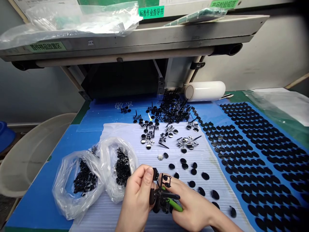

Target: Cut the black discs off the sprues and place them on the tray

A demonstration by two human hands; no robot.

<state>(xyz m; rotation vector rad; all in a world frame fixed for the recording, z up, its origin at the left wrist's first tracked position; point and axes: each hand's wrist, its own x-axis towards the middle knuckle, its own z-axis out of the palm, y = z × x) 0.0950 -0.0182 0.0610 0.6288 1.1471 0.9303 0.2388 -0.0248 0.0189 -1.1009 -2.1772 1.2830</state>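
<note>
My left hand (138, 193) pinches a black moulded plastic sprue (160, 193) between thumb and fingers, with round discs and small parts branching off it. Behind the sprue, my right hand (190, 201) is wrapped round a tool with a green handle (175, 205); its working end is hidden, so I cannot tell its exact kind. Loose black discs (185, 166) lie scattered on the pale ribbed sheet (116, 130), beyond and to the right of my hands. Further back, more sprues (163, 138) with discs attached lie on the same sheet.
Two clear plastic bags (61, 183) of small black parts stand open on the left. A heap of sprues (175, 108) lies at the back beside a white roll (206, 91). Rows of black discs (256, 141) cover the right side. A shelf (169, 40) overhangs the table.
</note>
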